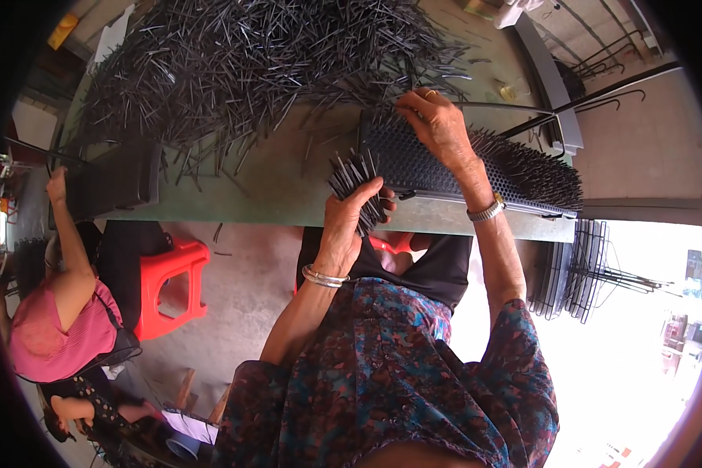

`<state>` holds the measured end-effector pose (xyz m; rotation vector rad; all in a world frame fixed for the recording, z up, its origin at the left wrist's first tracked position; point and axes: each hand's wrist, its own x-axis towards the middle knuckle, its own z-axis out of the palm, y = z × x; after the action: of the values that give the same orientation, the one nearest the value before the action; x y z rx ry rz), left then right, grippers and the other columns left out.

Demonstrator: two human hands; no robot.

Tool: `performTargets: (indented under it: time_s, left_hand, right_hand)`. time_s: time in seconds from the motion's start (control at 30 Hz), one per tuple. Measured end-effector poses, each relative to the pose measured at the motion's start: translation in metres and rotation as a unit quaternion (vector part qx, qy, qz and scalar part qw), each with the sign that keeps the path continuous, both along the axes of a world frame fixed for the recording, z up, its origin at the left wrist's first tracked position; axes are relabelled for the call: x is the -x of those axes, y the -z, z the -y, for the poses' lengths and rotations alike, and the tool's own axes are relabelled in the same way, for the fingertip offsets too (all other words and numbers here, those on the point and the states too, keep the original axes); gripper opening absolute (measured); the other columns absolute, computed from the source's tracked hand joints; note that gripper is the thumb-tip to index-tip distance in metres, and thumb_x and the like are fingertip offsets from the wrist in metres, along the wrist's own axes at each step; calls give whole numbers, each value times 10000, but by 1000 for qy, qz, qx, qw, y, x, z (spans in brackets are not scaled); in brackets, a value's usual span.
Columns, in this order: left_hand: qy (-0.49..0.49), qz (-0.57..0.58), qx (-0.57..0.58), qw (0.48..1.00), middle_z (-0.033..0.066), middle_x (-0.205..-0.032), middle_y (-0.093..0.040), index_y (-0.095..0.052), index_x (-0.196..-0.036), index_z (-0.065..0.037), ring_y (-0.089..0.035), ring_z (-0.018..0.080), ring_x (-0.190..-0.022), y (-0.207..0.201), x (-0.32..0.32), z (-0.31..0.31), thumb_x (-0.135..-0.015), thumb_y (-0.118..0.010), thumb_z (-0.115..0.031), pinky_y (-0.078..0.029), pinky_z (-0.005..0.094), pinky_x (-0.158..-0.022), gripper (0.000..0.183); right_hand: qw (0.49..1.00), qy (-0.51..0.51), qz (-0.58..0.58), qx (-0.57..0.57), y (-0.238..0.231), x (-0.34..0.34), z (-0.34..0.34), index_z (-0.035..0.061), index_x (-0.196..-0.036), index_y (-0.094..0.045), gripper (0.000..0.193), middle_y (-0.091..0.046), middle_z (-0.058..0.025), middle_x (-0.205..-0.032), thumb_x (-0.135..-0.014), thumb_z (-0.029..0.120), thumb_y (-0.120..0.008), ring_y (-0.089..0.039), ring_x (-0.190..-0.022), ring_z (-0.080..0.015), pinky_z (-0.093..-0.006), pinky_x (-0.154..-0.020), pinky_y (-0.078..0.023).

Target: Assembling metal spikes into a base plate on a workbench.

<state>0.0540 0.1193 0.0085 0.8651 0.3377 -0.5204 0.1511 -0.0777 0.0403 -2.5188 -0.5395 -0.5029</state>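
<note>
My left hand is wrapped round a bundle of thin dark sticks, held upright just off the table's near edge. Beside it lies a long black rack with rows of small holes. Many dark sticks stand packed in the rack's right part, while holes show bare in its left and middle. Over the rack's far left side is my right hand, thumb and fingers pinched together. Whatever is between those fingertips is too small to make out.
A large heap of loose dark sticks covers the far side of the green table. Another black rack stands at left, near a co-worker in pink. Metal rods cross at right. A red stool is below the table.
</note>
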Motion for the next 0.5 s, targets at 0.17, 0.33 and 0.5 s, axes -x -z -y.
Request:
performTargets:
  time_s: [0.17, 0.33, 0.5]
  left_hand:
    - [-1, 1, 3, 1000, 96, -801, -682, -648, -953, -32, -676, 193, -666, 2, 0, 1, -851, -701, -177, -525, 289, -536, 185]
    - [-16, 8, -1, 1000, 85, -784, -683, -651, -946, -36, -672, 187, -633, 3, 2, 3, -837, -714, -160, -503, 274, -495, 177]
    - [1, 29, -18, 999, 85, -815, -683, -647, -981, -38, -678, 187, -671, 2, 3, 6, -844, -703, -168, -508, 269, -509, 197]
  right_hand:
    - [991, 34, 86, 99, -5, 11, -4, 134, -964, -699, 176, -636, -82, -938, -808, 216, -708, -602, -878, -271, -375, -748, -497]
    - [970, 12, -193, -148, -19, 39, -22, 52, -1039, -689, 311, -643, -71, -914, -830, 278, -729, -594, -775, -162, -303, -672, -474]
    - [881, -44, -385, -271, -15, 59, -23, -25, -1009, -646, 151, -645, -28, -809, -902, 78, -621, -566, -730, -78, -239, -679, -478]
